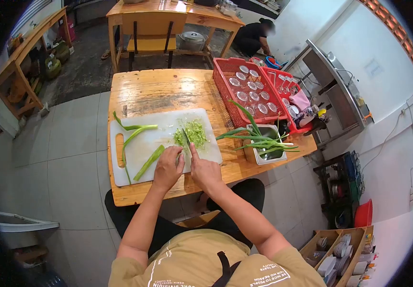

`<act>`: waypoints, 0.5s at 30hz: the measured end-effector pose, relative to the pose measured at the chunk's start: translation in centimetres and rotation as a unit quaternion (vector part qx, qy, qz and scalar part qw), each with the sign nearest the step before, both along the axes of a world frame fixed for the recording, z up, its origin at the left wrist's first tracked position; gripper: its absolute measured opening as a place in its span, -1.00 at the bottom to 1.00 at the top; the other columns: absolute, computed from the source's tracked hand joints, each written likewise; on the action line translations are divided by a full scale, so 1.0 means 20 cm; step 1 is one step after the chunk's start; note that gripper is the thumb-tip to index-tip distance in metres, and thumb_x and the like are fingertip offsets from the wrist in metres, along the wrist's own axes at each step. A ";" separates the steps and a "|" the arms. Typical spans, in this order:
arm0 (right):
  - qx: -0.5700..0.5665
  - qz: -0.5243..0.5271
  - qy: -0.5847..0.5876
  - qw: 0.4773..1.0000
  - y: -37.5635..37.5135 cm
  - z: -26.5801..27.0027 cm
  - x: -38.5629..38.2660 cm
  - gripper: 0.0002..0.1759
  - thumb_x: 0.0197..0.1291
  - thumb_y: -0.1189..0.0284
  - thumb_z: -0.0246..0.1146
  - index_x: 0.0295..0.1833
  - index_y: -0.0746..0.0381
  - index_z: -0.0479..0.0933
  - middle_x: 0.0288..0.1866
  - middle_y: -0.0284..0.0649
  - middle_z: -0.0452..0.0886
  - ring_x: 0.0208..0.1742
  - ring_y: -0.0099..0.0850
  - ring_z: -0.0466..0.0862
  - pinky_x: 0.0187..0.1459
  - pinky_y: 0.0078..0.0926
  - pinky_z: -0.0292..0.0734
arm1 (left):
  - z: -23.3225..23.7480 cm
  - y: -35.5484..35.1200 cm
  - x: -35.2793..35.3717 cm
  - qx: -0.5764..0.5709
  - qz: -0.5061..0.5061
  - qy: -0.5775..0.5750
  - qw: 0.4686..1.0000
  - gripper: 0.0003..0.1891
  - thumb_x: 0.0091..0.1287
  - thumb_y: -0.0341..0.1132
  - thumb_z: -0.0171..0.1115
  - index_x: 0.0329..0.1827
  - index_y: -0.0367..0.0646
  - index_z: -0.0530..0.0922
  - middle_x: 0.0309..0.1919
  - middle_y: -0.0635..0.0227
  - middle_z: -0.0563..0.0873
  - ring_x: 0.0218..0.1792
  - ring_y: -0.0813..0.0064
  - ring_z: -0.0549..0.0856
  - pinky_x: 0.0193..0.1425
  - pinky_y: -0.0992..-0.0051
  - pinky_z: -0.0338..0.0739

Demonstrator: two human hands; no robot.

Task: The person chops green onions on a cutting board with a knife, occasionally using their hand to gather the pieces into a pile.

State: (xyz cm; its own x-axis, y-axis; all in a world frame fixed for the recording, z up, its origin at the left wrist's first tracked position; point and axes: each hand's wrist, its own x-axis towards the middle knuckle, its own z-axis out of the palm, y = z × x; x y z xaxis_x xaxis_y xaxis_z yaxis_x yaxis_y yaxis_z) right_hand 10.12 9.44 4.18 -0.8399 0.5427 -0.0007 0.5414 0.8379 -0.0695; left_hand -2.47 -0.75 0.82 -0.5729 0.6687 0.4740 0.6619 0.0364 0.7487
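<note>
My right hand (205, 171) grips a knife (186, 137), its index finger stretched along the top of the blade. The blade rests in a heap of finely chopped green onion (195, 130) on a white cutting board (163, 117). Just left of the knife, my left hand (168, 168) has its fingers curled together at the edge of the heap; whatever they hold is hidden. A thick pale-green stalk (149, 162) lies beside that hand. Farther left, a long green onion (132, 137) with bent leaves lies across the board.
Right of the board, green onions (259, 139) lie across a metal container (269, 158). Behind it, a red crate (225, 86) holds upturned glasses, beside another red basket (283, 79) of dishes. A person (252, 39) crouches at the back near a metal sink (333, 79).
</note>
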 end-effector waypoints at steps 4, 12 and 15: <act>0.017 0.019 0.020 0.999 -0.02 -0.09 0.04 -0.20 0.46 0.32 0.13 0.76 0.15 0.11 -0.51 -0.07 0.73 -0.54 -0.06 0.73 -0.44 -0.01 0.63 | -0.03 0.00 0.01 0.010 0.015 0.015 1.000 -0.77 0.41 -0.42 0.31 0.09 -0.27 0.63 -0.01 0.01 0.73 0.10 -0.04 0.70 0.26 0.12 0.60; -0.013 0.011 -0.005 1.000 0.00 0.01 0.02 -0.16 0.42 0.32 0.16 0.76 0.18 0.09 -0.54 -0.07 0.71 -0.54 -0.07 0.74 -0.43 -0.03 0.64 | -0.01 0.00 0.01 -0.001 0.016 0.030 0.999 -0.77 0.41 -0.42 0.31 0.08 -0.27 0.62 -0.02 0.01 0.73 0.09 -0.04 0.70 0.26 0.13 0.60; -0.020 0.002 0.012 1.000 -0.03 -0.04 0.05 -0.20 0.47 0.28 0.13 0.76 0.13 0.10 -0.52 -0.05 0.73 -0.54 -0.03 0.74 -0.42 0.01 0.64 | -0.02 0.01 0.01 0.001 0.021 0.034 0.999 -0.78 0.41 -0.42 0.31 0.07 -0.27 0.62 -0.03 0.01 0.73 0.08 -0.04 0.70 0.25 0.13 0.61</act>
